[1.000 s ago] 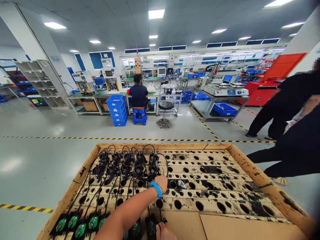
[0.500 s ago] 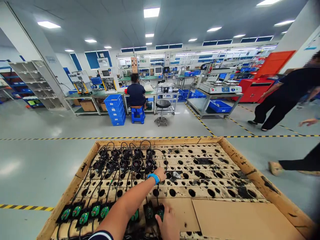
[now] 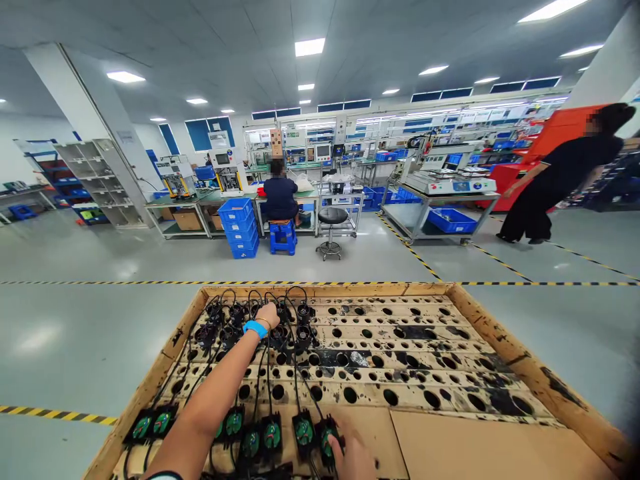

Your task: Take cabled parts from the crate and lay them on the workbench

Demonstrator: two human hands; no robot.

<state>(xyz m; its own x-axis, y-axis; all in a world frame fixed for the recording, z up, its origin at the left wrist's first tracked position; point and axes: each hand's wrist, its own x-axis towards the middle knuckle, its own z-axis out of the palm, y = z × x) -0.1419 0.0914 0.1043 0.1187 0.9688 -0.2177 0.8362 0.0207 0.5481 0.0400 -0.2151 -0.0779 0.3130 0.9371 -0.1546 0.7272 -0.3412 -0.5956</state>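
- Left hand (image 3: 269,314), blue wristband, fingers curled on black fans (image 3: 300,323) at the wooden tray's (image 3: 493,327) far-left corner.
- Right hand (image 3: 353,457), grip indiscernible, touches green-labelled module (image 3: 327,440) at the tray's near edge.
- Labels unreadable.

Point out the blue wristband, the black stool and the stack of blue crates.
blue wristband (image 3: 255,328): head view, middle of the band on the left wrist.
black stool (image 3: 333,215): head view, on the round seat.
stack of blue crates (image 3: 239,227): head view, front face mid-stack.

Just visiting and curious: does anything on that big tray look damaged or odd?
Yes. The wooden-framed perforated tray carries dark, scorched-looking stains around many holes, heaviest toward the right; its rim is chipped and blackened too.
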